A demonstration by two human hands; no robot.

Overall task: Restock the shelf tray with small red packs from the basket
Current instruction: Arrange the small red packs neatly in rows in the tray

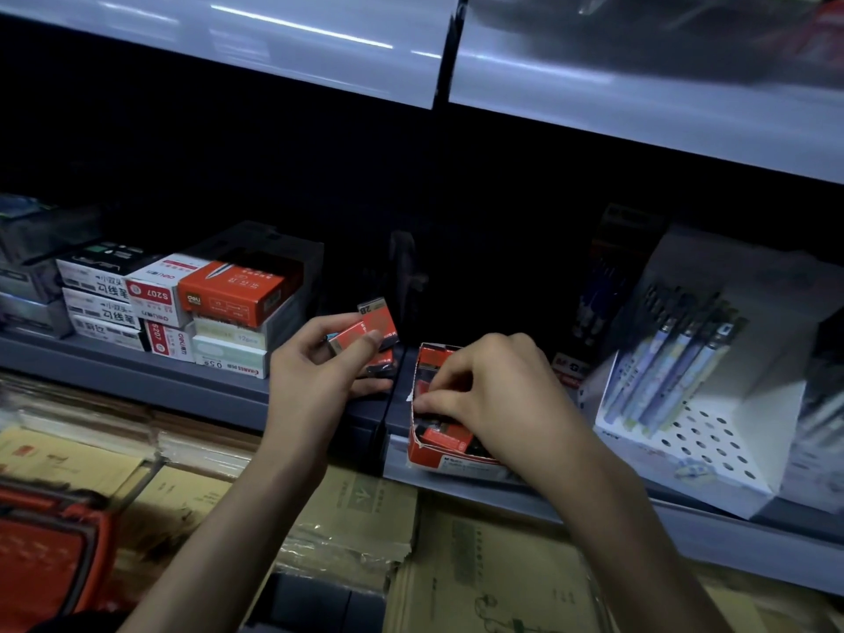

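My left hand (319,363) grips a bunch of small red packs (372,331) just in front of the shelf edge, thumb across the top one. To its right an open red and white cardboard tray (427,454) stands on the shelf, with several red packs lying inside. My right hand (484,390) reaches down into that tray with curled fingers, pinching a pack whose shape is mostly hidden under the hand. A red basket (50,550) shows at the lower left corner.
Stacked red and white stationery boxes (219,299) fill the shelf to the left. A white display stand with several pens (685,381) stands at the right. Brown paper stacks (356,523) lie on the level below. An upper shelf (639,75) overhangs everything.
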